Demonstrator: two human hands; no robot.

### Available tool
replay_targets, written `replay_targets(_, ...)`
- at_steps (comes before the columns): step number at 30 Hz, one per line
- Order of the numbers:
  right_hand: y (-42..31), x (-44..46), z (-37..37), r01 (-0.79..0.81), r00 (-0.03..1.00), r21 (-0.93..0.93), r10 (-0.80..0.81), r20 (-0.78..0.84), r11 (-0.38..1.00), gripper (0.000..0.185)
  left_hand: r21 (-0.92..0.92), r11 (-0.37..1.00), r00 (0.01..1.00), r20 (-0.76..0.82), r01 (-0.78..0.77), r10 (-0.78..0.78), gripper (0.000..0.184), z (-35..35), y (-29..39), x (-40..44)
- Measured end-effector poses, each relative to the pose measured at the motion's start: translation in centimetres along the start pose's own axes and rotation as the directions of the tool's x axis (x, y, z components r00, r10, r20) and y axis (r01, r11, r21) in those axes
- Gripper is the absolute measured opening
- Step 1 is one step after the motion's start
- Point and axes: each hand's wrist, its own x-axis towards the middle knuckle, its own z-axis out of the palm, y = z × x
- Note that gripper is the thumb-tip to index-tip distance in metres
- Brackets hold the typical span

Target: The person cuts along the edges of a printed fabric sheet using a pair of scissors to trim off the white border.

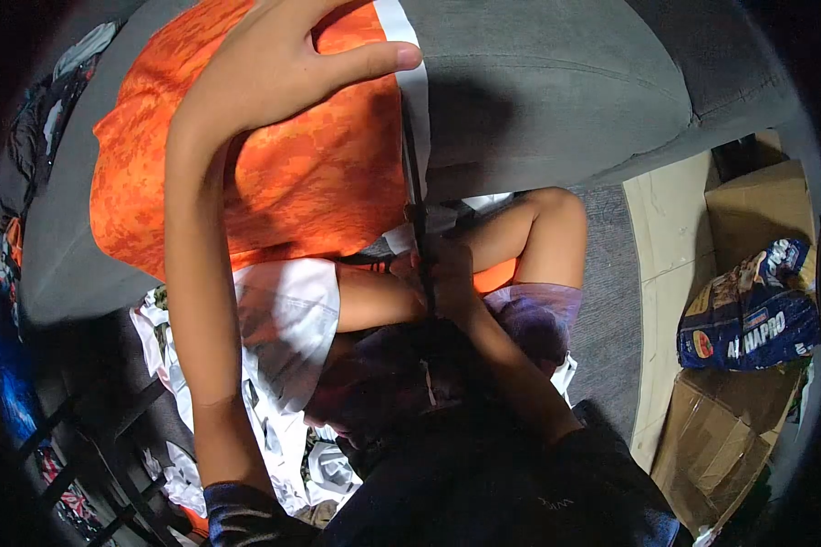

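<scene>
My left hand (pixel 283 68) lies flat on an orange patterned cloth (pixel 328 182), its thumb stretched out to the white strip (pixel 413 91) along the cloth's right edge. The other fingers run partly out of the top of the view. My right hand (pixel 449 273), in shadow over my lap, is closed round the dark handles of what look like scissors (pixel 414 173). Their long narrow blades point away from me, along the white strip. Shadow hides just how the blades meet the cloth. Beneath the cloth is a grey cushioned seat (pixel 566 100).
White cloth scraps (pixel 283 456) lie on the floor at my left, near a dark frame (pixel 109 447). On the right, a blue printed bag (pixel 743 314) rests by cardboard boxes (pixel 721 428). My bent knee (pixel 556 214) is close to the seat's front edge.
</scene>
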Motion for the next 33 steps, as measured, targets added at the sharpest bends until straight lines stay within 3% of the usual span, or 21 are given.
replay_targets(3, 0.0, -0.2, 0.1, -0.069, 0.997, 0.172, 0.064, 0.032, 0.983, 0.018, 0.034, 0.999, 1.0, 0.01, -0.013, 0.013, 0.059, -0.3, 1.3, 0.0)
replay_targets(7, -2.9, 0.9, -0.9, -0.393, 0.919, 0.372, 0.347, 0.187, 0.841, 0.049, 0.212, 0.971, 0.994, 0.012, -0.11, 0.11, 0.048, -0.6, 7.8, -1.6)
replay_targets(8, -2.5, 1.0, -0.8, -0.39, 0.92, 0.376, 0.344, 0.186, 0.841, 0.049, 0.216, 0.97, 0.994, 0.015, -0.112, 0.112, 0.048, -0.5, 7.7, -1.6)
replay_targets(12, 0.1, 1.2, -0.7, -0.048, 0.99, 0.136, 0.029, 0.138, 0.99, 0.054, 0.114, 0.991, 0.991, -0.103, -0.069, 0.081, 0.048, 0.7, 6.5, -2.6)
replay_targets(17, -1.0, 2.2, -0.7, 0.039, 0.99, 0.12, -0.055, 0.133, 0.992, 0.057, -0.061, 0.986, 0.982, -0.121, -0.152, 0.144, 0.048, 0.6, 4.9, -2.1)
replay_targets(22, -0.3, 1.8, 0.5, 0.124, 0.99, 0.182, -0.133, 0.037, 0.975, 0.056, 0.063, 0.988, 0.985, -0.096, -0.138, 0.144, 0.045, 0.0, 3.4, -0.8)
replay_targets(27, 0.2, 2.5, 0.3, 0.316, 0.947, 0.075, -0.319, 0.04, 0.946, 0.061, -0.012, 0.995, 0.993, -0.069, -0.096, 0.095, 0.057, 0.4, 1.5, -0.5)
replay_targets(33, 1.3, 1.1, 1.4, 0.152, 0.988, 0.076, -0.151, -0.016, 0.985, 0.062, -0.032, 0.999, 0.995, -0.092, -0.038, 0.034, 0.054, 0.5, 1.7, -0.8)
